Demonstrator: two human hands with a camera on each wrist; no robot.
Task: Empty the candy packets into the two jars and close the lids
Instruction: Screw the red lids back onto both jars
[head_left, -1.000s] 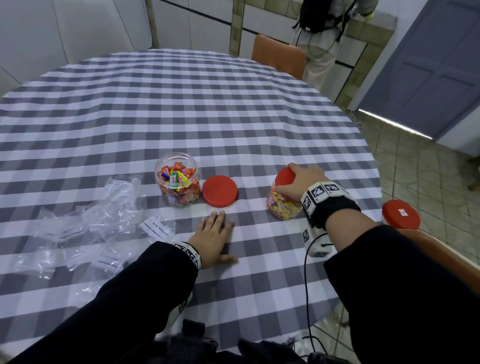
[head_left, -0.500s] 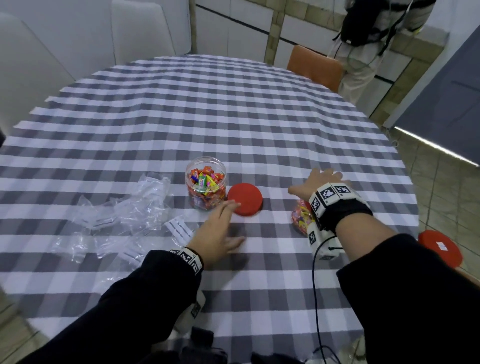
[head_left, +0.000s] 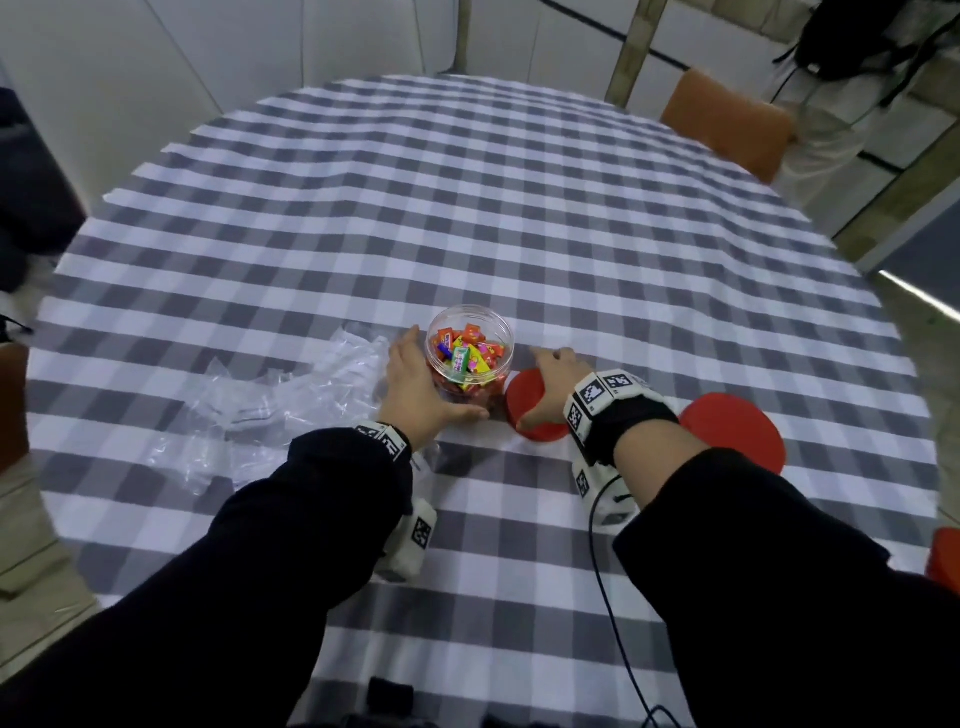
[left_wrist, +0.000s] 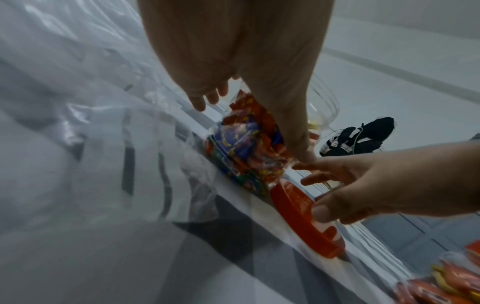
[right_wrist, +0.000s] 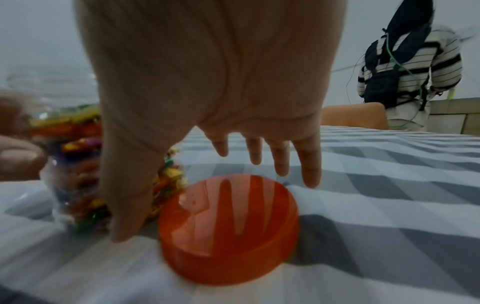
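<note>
An open clear jar (head_left: 470, 353) full of bright candies stands mid-table. My left hand (head_left: 441, 374) holds it from the left, fingers behind and thumb in front; the left wrist view shows the same hold (left_wrist: 254, 127) on the jar (left_wrist: 244, 152). A loose red lid (head_left: 535, 415) lies flat just right of the jar. My right hand (head_left: 537, 387) hovers over it with fingers spread and fairly straight, thumb at the rim (right_wrist: 202, 203). The second jar (head_left: 732, 431), red lid on, stands behind my right wrist.
Several empty clear packets (head_left: 270, 410) lie crumpled left of the jar. An orange chair (head_left: 727, 124) and a standing person (head_left: 831, 78) are beyond the checked table's (head_left: 519, 208) far right edge. A red object (head_left: 945, 561) sits off the right edge.
My right hand left the closed jar and moved left over the loose lid. My left hand lifted off the cloth and took hold of the open jar. The view turned left.
</note>
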